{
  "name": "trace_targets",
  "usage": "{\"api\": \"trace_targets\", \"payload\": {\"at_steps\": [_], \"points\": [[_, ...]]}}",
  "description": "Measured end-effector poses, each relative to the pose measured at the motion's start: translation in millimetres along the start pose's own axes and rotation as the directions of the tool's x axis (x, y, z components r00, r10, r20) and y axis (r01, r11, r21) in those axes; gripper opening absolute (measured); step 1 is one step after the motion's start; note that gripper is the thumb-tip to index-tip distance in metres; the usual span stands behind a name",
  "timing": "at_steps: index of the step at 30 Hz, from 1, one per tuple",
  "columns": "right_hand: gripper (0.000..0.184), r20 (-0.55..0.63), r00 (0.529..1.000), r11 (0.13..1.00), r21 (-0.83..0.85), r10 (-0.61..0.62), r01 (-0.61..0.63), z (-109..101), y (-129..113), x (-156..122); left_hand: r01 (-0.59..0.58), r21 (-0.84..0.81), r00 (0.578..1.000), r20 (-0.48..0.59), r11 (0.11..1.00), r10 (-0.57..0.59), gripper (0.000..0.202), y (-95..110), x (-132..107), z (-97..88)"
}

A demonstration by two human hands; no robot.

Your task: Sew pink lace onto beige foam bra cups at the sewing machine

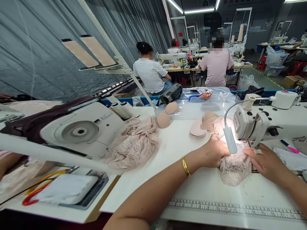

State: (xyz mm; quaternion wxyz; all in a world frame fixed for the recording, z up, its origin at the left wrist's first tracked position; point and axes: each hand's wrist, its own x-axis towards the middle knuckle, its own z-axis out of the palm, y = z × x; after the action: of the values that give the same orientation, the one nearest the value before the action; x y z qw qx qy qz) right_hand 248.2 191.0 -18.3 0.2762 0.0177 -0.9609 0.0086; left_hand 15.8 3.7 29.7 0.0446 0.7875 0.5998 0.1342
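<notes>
At the sewing machine (271,123), my left hand (214,152) grips the pale pink lace fabric (235,171), its thumb and fingers closed at the fabric's left side. My right hand (267,161) pinches the right edge of the same lace close to the presser foot, where the fingertips are partly hidden. Part of the lace hangs toward the table's front edge. More lace and beige pieces lie behind my left hand, next to a pink foam cup (198,127). A bendable lamp (230,139) lights the spot between both hands and covers part of it.
Left of the hands are a heap of pink lace (135,143) and two beige foam cups (163,119). A ruler strip (230,209) runs along the front edge. Behind stands a clear plastic bin (189,107). Thread cones (99,51) hang upper left. Co-workers sit further back.
</notes>
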Motion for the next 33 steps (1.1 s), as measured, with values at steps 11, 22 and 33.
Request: {"api": "trace_targets", "payload": {"at_steps": [11,22,33], "points": [[0.022,-0.018,0.995,0.994,0.041,0.099,-0.098,4.6,1.8,-0.7,-0.018,-0.012,1.000,0.012,1.000,0.018,0.022,-4.2,3.0,6.8],[0.026,-0.038,0.999,0.995,0.095,0.003,0.001,-12.0,-21.6,9.4,-0.014,0.024,0.999,0.033,1.000,0.013,0.029,-2.2,-4.0,3.3],[0.029,0.138,0.990,0.991,0.133,-0.021,0.003,-2.0,-40.1,18.6,0.214,0.311,0.973,0.010,0.926,-0.229,0.030,33.8,-7.8,8.6]]}}
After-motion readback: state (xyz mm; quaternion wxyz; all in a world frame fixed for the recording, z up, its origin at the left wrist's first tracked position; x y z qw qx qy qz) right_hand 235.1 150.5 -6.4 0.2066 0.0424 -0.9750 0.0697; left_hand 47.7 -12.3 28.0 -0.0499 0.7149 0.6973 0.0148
